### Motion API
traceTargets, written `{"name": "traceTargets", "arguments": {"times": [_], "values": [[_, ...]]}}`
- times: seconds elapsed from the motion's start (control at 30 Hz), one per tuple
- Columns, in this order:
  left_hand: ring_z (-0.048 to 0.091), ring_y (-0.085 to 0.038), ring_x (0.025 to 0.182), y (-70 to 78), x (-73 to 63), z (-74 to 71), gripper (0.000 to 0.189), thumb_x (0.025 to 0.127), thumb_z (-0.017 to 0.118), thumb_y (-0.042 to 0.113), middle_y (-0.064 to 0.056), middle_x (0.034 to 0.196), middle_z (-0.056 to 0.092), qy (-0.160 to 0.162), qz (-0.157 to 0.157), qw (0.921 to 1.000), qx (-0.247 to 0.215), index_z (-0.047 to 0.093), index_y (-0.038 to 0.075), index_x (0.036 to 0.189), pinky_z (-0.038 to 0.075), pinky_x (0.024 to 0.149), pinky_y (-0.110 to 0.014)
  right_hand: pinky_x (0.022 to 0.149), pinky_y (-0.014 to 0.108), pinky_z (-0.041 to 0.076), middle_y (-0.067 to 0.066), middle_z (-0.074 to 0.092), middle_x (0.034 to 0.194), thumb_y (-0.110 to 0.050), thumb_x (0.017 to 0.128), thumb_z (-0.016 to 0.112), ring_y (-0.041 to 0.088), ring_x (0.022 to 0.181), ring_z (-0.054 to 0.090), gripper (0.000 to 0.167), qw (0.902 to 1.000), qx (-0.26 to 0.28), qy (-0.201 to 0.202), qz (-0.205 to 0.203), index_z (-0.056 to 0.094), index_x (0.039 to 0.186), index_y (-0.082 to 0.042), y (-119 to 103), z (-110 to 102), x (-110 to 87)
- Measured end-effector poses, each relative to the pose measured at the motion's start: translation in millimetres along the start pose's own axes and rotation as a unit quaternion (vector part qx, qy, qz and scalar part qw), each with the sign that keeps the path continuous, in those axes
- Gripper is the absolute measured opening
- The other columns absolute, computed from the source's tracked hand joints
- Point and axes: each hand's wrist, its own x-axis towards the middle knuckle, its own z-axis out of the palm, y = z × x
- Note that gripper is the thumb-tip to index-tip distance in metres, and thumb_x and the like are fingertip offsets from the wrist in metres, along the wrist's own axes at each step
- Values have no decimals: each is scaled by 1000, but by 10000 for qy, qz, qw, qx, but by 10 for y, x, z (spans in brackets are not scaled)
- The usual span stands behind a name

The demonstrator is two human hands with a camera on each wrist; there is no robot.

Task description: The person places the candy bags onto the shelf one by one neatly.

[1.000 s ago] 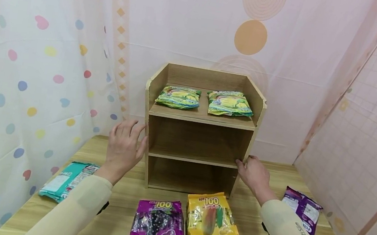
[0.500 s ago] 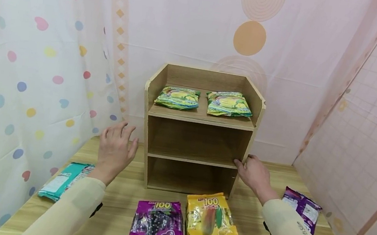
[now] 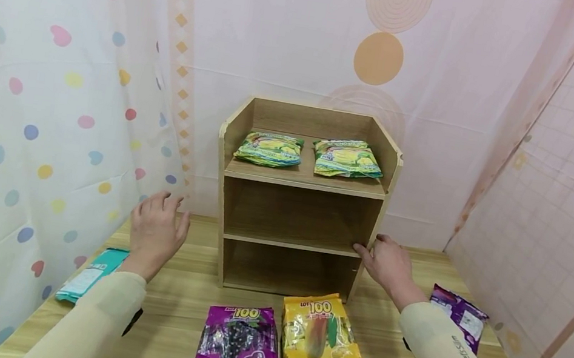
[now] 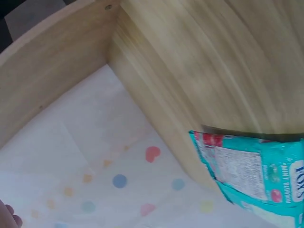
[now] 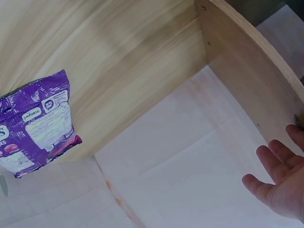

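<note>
A three-tier wooden shelf (image 3: 308, 185) stands on the table, holding two green-and-yellow snack packs, the left pack (image 3: 269, 148) and the right pack (image 3: 347, 158), on top. My right hand (image 3: 387, 266) holds the shelf's right side panel, thumb over its front edge and the other fingers outside. In the right wrist view, the fingers (image 5: 280, 164) spread beside that panel. Left of the shelf, my left hand (image 3: 155, 234) hovers apart from it, fingers loosely bent and holding nothing. A purple candy bag (image 3: 239, 350) and a yellow candy bag (image 3: 322, 346) lie in front.
At the table's left lies a teal candy bag (image 3: 94, 274), partly covered by my left sleeve. A dark purple candy bag (image 3: 460, 316) lies at the right. Patterned curtains surround the table (image 3: 171, 334). The shelf's middle and lower tiers face me.
My left hand has moved left and slightly down, away from the shelf's left side. My right hand has stayed at the right side panel. The shelf and bags have not visibly moved.
</note>
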Motion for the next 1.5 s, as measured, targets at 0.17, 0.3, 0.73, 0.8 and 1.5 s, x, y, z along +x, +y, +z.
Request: {"name": "traceTargets", "arguments": {"times": [0.17, 0.3, 0.73, 0.8, 1.5], "values": [[53, -48, 107, -135, -53, -36, 29, 89, 65, 18, -28, 118, 56, -303, -441, 9985, 62, 63, -2, 110, 38, 90, -65, 94, 60, 44, 28, 61, 127, -41, 103, 51, 44, 117, 58, 58, 9999, -61, -83, -6, 58, 54, -10, 0, -2, 5], [50, -51, 113, -256, -96, -74, 36, 92, 61, 19, -31, 123, 54, -701, -706, 9949, 154, 61, -6, 118, 36, 91, -68, 95, 61, 43, 27, 61, 127, -39, 104, 49, 42, 119, 57, 57, 9999, -34, -113, -29, 57, 54, -11, 2, -4, 8], [42, -56, 113, -612, -190, -217, 47, 98, 50, 26, -38, 124, 46, -2008, -1509, 9673, 337, 52, -11, 128, 33, 88, -71, 89, 54, 51, 32, 63, 120, -32, 103, 50, 44, 110, 62, 58, 9997, 129, -187, -16, 54, 50, -9, -13, -11, 41], [40, -58, 112, -686, -216, -237, 50, 99, 49, 27, -40, 124, 44, -2224, -1645, 9604, 330, 49, -13, 129, 32, 86, -72, 89, 53, 51, 32, 63, 119, -32, 103, 50, 44, 109, 62, 58, 9997, 138, -192, -24, 55, 50, -9, -15, -6, 45], [50, -56, 92, -1210, -627, -469, 54, 96, 52, 33, -39, 97, 52, -4274, -2544, 8665, 426, 55, -19, 107, 41, 74, -70, 88, 53, 51, 31, 63, 120, -33, 103, 50, 44, 104, 64, 56, 9995, 242, -181, 80, 57, 54, -8, -1, 41, 46]]}}
